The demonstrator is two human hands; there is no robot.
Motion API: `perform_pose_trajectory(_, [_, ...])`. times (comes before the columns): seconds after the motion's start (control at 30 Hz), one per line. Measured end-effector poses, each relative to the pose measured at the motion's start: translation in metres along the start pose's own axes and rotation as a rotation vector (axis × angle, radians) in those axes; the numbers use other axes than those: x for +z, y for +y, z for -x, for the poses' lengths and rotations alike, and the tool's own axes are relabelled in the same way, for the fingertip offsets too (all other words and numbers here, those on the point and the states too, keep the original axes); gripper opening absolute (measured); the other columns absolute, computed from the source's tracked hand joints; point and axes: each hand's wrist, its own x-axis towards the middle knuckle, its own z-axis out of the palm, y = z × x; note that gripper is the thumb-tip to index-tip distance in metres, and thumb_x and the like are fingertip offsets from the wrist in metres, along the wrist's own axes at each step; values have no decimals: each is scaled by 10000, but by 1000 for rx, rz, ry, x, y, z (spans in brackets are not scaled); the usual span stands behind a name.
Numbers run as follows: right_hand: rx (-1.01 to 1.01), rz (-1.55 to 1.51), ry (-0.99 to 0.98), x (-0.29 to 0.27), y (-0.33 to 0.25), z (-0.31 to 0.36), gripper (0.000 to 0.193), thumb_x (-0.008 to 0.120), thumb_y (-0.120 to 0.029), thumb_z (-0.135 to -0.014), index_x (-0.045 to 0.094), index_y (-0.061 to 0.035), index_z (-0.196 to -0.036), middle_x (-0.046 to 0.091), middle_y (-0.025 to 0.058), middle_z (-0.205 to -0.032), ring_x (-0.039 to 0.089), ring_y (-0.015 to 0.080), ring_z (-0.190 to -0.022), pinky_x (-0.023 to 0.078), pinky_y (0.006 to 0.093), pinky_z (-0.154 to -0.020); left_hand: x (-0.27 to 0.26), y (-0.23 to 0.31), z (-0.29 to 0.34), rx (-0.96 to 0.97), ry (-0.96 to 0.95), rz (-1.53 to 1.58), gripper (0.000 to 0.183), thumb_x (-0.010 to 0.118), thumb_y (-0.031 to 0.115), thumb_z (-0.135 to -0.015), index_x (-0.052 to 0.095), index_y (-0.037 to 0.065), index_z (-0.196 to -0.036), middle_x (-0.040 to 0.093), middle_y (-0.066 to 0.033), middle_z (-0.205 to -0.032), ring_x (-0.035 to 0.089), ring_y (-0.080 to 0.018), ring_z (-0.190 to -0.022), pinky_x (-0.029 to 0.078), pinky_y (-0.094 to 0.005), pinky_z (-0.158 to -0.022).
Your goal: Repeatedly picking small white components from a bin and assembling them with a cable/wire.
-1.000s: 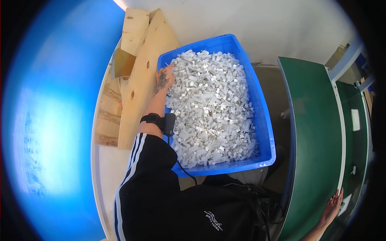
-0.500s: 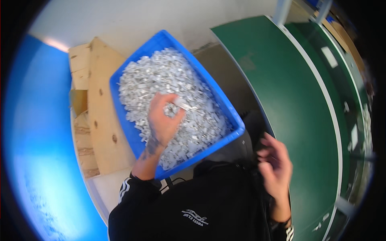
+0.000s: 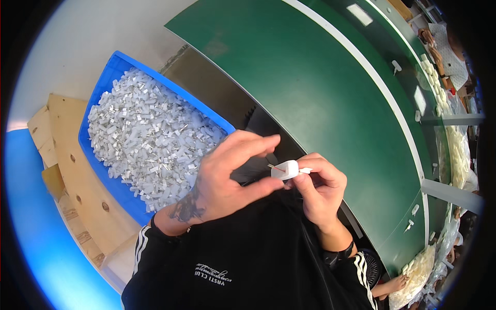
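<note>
One white piece [image 3: 285, 170] in right hand [image 3: 324, 192]

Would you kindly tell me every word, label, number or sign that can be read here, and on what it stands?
White lettering on the black top: printed words, which I won't copy out.
White piece in the right hand, blue bin, green table: none seen.
Far-right bags: any print is too small to read.

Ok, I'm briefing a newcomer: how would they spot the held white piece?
Find the green table; beside its near edge is the wearer's right hand. The white piece at its fingertips shows a red strand and is held, unlike the heaped pieces in the blue bin.
</note>
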Motion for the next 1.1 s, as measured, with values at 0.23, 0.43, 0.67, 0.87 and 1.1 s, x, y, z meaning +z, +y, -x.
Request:
perform_pose_trajectory(0.23, [47,-120,54,-15,9,14,111,593,35,-879,607,71,-983,606,141,-935,626,154,-747,548,246,-648,11,2,-6,160,-109,-18,280,795,47,-701,693,21,-961,630,-97,-860,619,-193,-775,492,-267,-641])
perform_pose_trajectory(0.43, [52,-478,44,-16,15,20,92,615,-14,-882,585,37,-953,610,135,-933,626,171,-764,526,274,-688,32,21,-11,0,-37,70,344,850,109,-640,696,31,-937,625,-67,-834,612,-174,-753,479,-258,-605])
perform_pose_trajectory(0.67, [89,-360,187,-22,14,30,298,750,-198,-799,475,-81,-816,551,53,-768,550,118,-631,501,240,-521,44,20,-11,14,-128,206,299,830,54,-656,701,35,-925,604,-47,-812,590,-115,-655,466,-232,-549])
perform_pose_trajectory(0.87, [34,-464,146,-27,14,31,164,709,-86,-826,563,-14,-838,609,106,-828,602,159,-751,490,268,-678,51,14,-9,30,-139,260,294,831,48,-660,700,29,-923,597,-43,-800,579,-98,-634,461,-217,-535])
perform_pose_trajectory(1.1, [143,-418,167,-15,10,21,266,694,-174,-799,450,-84,-855,537,61,-770,540,121,-641,465,222,-541,48,10,-12,31,-80,248,297,827,28,-645,702,21,-915,605,-51,-788,597,-115,-653,473,-226,-547])
